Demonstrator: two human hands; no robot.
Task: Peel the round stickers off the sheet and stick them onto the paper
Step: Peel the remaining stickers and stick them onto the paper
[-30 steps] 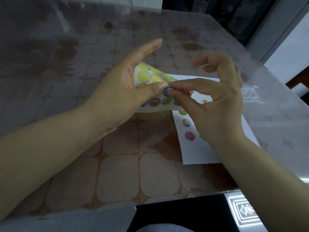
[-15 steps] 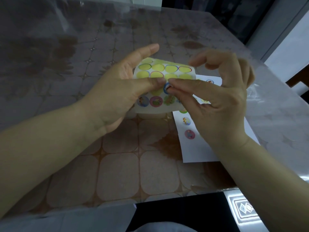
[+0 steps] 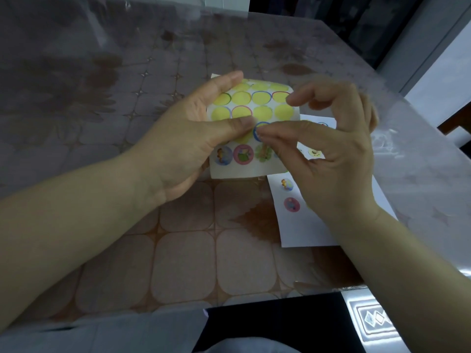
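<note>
Your left hand grips the sticker sheet by its left edge, thumb pressed on the front. Your right hand pinches a blue-rimmed sticker on it between thumb and forefinger, the other 3 fingers raised. The sheet's right edge overlaps the paper, which lies flat on the table. The paper's near strip is bare, and open tabletop lies to your left.

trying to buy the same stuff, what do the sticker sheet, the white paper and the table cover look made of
Sticker sheet: thin flexible paper, probably a coated release liner; it curves in the left hand and peeled spots show smooth yellow. White paper: plain matte paper, flat, no glare. Table cover: clear soft plastic film, likely vinyl; it glares and the tile pattern shows through.
</note>
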